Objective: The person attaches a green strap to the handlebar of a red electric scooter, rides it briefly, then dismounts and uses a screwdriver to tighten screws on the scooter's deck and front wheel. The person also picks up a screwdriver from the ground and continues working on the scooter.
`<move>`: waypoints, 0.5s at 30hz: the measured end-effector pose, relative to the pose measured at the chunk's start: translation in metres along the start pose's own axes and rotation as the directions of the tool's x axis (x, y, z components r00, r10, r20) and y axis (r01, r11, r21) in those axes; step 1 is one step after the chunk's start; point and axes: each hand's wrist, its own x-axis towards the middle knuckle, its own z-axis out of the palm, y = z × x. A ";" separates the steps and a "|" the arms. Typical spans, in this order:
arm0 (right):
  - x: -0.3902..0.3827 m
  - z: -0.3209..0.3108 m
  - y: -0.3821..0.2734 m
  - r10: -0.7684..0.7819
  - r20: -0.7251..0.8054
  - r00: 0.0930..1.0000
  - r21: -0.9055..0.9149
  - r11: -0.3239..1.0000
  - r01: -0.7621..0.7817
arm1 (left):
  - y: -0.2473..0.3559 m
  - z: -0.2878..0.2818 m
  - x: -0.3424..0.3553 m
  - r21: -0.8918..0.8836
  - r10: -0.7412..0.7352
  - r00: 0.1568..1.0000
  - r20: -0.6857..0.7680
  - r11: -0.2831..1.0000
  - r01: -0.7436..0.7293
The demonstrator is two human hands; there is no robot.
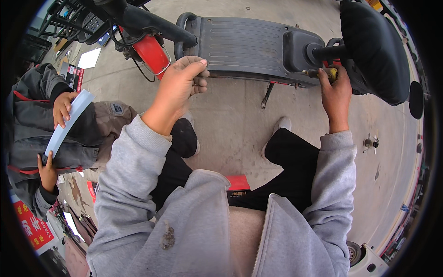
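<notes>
Before me stands an electric scooter with a ribbed black footboard (242,44). My left hand (180,83) is raised at the board's left end, thumb and fingers closed together. Whatever those fingers hold, if anything, is too small to make out. Toward the seat end, my right hand (337,92) is wrapped round a yellow and black screwdriver (331,73). The screwdriver's shaft points left along the board's near edge, below the round recess of the seat post (320,54). Whether its tip touches a screw I cannot tell.
A padded black seat (374,51) overhangs the right side. A kickstand (266,95) reaches the concrete floor. The red front fender (151,54) is at the left. A person (50,124) sits close on my left, holding a white curved strip (69,121). A red box (237,183) lies between my legs.
</notes>
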 end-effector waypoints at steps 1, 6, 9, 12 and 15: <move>0.000 0.000 0.000 0.007 0.004 1.000 0.002 1.000 -0.007 | 0.000 0.000 0.000 -0.003 0.002 1.000 -0.002 1.000 -0.002; 0.004 0.002 0.007 -0.007 -0.016 1.000 -0.019 1.000 0.006 | 0.000 0.003 0.003 0.020 0.010 1.000 -0.009 1.000 -0.010; 0.004 0.004 0.014 -0.011 -0.015 1.000 -0.020 1.000 0.011 | -0.002 0.005 0.005 0.037 0.009 1.000 -0.021 0.999 -0.009; 0.002 0.007 0.017 0.013 0.029 0.999 -0.013 1.000 -0.013 | -0.004 0.005 0.007 0.038 0.010 1.000 -0.020 0.999 -0.009; 0.000 0.008 0.016 -0.002 0.046 0.999 -0.037 0.999 0.004 | -0.008 0.003 0.011 0.025 0.014 1.000 -0.019 1.000 -0.013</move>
